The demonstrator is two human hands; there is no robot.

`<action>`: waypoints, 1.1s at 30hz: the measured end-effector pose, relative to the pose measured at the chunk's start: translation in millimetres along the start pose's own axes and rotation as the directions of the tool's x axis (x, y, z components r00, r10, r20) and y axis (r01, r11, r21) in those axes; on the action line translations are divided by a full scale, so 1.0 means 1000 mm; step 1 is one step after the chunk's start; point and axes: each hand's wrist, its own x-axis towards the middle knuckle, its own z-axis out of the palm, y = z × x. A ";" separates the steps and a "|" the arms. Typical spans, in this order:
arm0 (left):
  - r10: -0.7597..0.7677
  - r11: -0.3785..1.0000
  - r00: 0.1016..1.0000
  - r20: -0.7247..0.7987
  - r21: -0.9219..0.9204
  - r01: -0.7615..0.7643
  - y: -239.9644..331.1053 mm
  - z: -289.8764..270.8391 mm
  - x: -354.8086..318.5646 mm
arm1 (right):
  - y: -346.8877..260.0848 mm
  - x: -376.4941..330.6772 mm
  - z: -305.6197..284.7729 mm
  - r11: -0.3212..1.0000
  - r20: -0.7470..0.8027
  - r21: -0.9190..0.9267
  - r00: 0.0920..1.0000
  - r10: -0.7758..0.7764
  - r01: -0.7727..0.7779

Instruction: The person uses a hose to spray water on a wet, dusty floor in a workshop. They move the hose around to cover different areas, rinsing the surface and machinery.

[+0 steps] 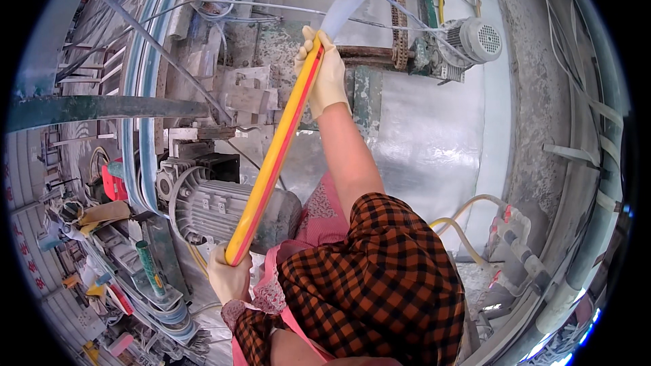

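A yellow hose (277,156) with a red stripe runs slantwise across the middle of the view. Its far end is gripped by my right hand (328,76), which wears a cream rubber glove, thumb and fingers wrapped round it. A pale fan of water (347,10) leaves the hose there, spreading away and to the right. Lower down, my left hand (229,276), also in a pale glove, is closed round the near part of the hose. Where the hose goes past my left hand is hidden.
A grey ribbed motor (213,202) sits left of the hose. Another motor (478,39) with a rusty chain (399,13) stands far right. Loose cables (291,7) cross ahead, and a green beam (102,107) juts in from the left. Wet metal sheeting (427,135) lies right of my arm.
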 end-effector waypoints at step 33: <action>-0.011 1.000 0.998 0.064 -0.005 0.011 -0.045 0.001 -0.003 | 0.011 -0.030 -0.069 0.991 -0.199 -0.097 0.977 0.077 -0.098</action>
